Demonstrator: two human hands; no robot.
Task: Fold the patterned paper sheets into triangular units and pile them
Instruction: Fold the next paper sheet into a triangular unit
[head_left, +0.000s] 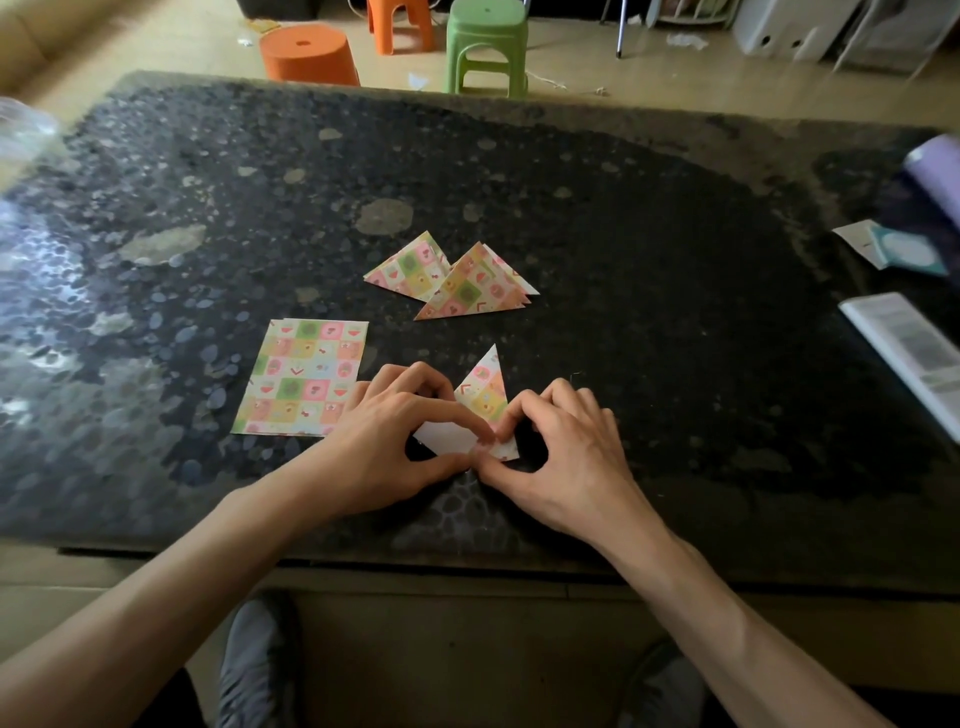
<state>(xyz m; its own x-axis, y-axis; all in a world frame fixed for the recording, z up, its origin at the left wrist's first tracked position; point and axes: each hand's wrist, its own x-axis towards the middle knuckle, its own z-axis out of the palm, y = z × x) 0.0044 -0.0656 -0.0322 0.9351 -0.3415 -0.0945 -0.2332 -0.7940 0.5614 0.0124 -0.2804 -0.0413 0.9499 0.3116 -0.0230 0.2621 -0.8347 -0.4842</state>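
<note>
The half-folded sheet (485, 402) lies near the tabletop (675, 312) front edge. The left hand (395, 447) and right hand (566, 457) both have their grip pinched on its lower corner. Line up the edges, then crease firmly. The pile (457, 280) sits behind, the stack (301, 376) to the left.

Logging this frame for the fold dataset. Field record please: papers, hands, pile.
surface: dark speckled table
unfolded sheets: flat stack, left of the hands
half-folded sheet: between both hands, tip pointing away
left hand: pinches its white flap
right hand: pinches its near corner
folded triangles: overlapping pile beyond the hands
background: green stool past the table
</note>
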